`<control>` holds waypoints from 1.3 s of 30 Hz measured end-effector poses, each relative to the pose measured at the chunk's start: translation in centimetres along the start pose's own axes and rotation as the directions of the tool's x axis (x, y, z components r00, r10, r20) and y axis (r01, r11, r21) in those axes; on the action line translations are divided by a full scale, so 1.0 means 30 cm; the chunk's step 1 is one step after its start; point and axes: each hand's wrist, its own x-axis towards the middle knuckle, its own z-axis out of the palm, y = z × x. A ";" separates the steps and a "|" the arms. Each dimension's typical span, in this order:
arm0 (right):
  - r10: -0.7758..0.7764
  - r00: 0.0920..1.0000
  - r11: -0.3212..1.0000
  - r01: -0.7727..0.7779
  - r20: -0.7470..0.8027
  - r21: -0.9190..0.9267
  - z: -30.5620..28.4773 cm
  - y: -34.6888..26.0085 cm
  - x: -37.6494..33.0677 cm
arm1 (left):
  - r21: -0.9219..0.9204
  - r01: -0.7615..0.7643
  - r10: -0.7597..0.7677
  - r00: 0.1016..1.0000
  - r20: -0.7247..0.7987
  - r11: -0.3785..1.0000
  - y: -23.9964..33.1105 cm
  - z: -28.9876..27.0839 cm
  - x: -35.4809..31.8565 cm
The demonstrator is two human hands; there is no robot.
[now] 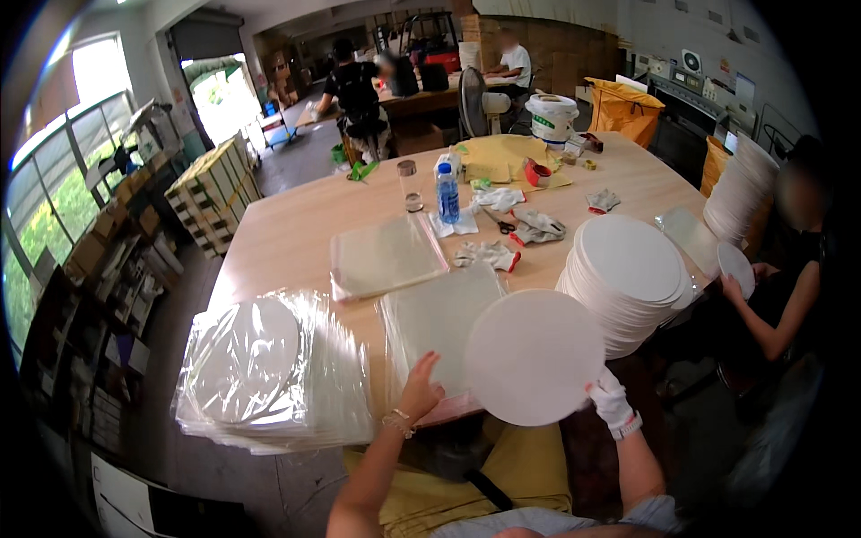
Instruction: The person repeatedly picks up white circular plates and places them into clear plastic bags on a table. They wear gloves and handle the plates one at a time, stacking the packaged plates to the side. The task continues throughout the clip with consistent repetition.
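A white round disc (536, 357) is held up over the table's near edge. My right hand (612, 402), in a white glove, grips it at its lower right rim. My bare left hand (421, 387), with a bracelet at the wrist, is open, fingers stretched out. It is over the near part of a pile of clear plastic bags (439, 318); whether it touches them I cannot tell. To the right rises a tall stack of white discs (632, 260). At the left lies a pile of bagged discs (260, 368) in shiny clear film.
Another stack of clear bags (387, 255) lies farther back. Beyond are a water bottle (447, 195), scissors (505, 227), work gloves (538, 226) and red tape (537, 172). A co-worker at right handles a disc (735, 267) beside a leaning disc stack (741, 190).
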 end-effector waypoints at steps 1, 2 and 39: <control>0.129 0.991 0.976 -0.122 -0.031 0.179 -0.008 -0.028 -0.064 | 0.327 -0.129 0.080 0.984 0.160 0.936 -0.052 0.038 0.009; 0.138 0.990 0.961 -0.126 -0.032 0.246 -0.031 -0.007 -0.124 | 0.432 -0.132 -0.021 0.943 0.332 0.892 -0.075 0.073 0.005; 0.604 0.797 0.496 -0.379 0.003 0.781 0.454 0.039 -0.093 | -0.677 0.261 -0.476 0.866 -0.150 0.688 0.038 0.458 -0.017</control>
